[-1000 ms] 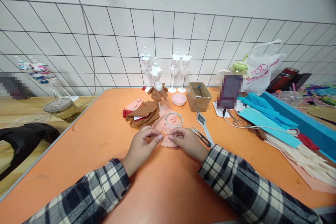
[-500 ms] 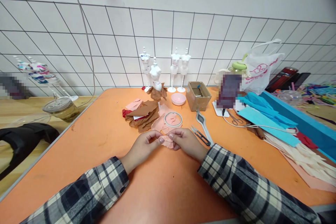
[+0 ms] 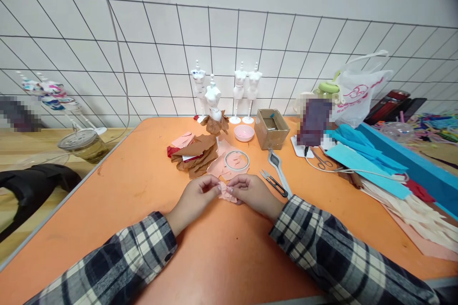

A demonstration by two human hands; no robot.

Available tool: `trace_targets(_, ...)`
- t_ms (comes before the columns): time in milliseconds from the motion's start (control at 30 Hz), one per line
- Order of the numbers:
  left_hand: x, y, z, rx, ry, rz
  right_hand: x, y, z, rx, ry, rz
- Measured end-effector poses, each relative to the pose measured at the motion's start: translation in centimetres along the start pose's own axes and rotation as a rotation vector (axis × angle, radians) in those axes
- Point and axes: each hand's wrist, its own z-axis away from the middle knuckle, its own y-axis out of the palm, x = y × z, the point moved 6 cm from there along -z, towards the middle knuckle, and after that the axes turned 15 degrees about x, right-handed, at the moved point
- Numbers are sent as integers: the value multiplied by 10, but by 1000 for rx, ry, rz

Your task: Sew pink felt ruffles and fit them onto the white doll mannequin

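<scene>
Head view shows me the left hand (image 3: 195, 199) and right hand (image 3: 255, 195) close together, both pinching a crinkled pink piece (image 3: 225, 194) between them over the worktop (image 3: 214, 262), its frills fanning closer to the right.

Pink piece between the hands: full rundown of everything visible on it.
The pink piece is small, thin and light pink, and looks like crepe paper or soft cloth. It is creased and gathered, with an uneven, ruffled edge toward the person. The left hand and right hand pinch it from either side, fingers covering part of it, so its full outline is hidden. It is at or just above the orange table; contact with the tabletop can't be told.
</scene>
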Motion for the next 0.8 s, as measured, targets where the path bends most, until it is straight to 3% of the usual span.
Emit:
trace_targets(167,0,-4,1,-21,-9,118,4,1,1,-27,-14,51)
trace_targets(367,-5,3,1,14,-7,40,22,1,6,-122,-180,386)
trace_targets(667,-5,-4,3,-90,38,-27,19,-2,4,-132,-198,335)
trace_targets(800,-17,-7,7,-117,145,-243,25,-1,9,-109,-262,386)
